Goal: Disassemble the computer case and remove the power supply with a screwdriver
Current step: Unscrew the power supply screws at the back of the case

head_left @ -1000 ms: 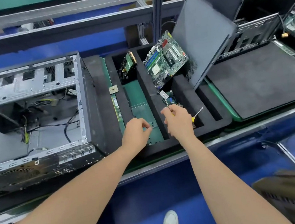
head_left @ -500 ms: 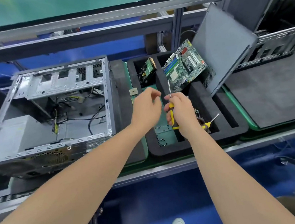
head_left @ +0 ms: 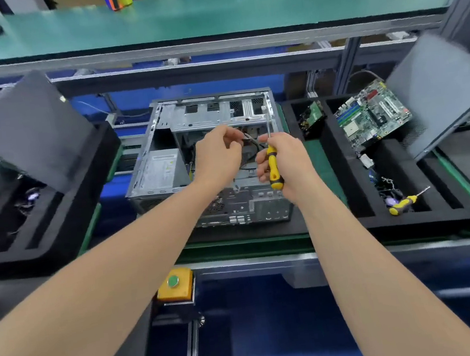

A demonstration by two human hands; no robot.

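Observation:
The open metal computer case (head_left: pixel 161 121) lies on its side in the middle of the bench. Its grey power supply (head_left: pixel 161 169) sits in the left part of the case. My right hand (head_left: pixel 288 162) grips a yellow-and-black screwdriver (head_left: pixel 273 170) upright over the case, shaft pointing up. My left hand (head_left: pixel 216 153) hovers beside it over the case interior with curled fingers; what they pinch, if anything, is too small to tell. Black cables show between the two hands.
A black foam tray (head_left: pixel 356 186) to the right holds a motherboard (head_left: pixel 374 113), a small card (head_left: pixel 311 118) and a second yellow screwdriver (head_left: pixel 403 204). Grey side panels lean at left (head_left: pixel 30 135) and right (head_left: pixel 436 94). A yellow button box (head_left: pixel 176 285) sits at the bench's front edge.
Both hands moved left from the foam tray to above the computer case, my right hand carrying the screwdriver. The view swung left, centring the case.

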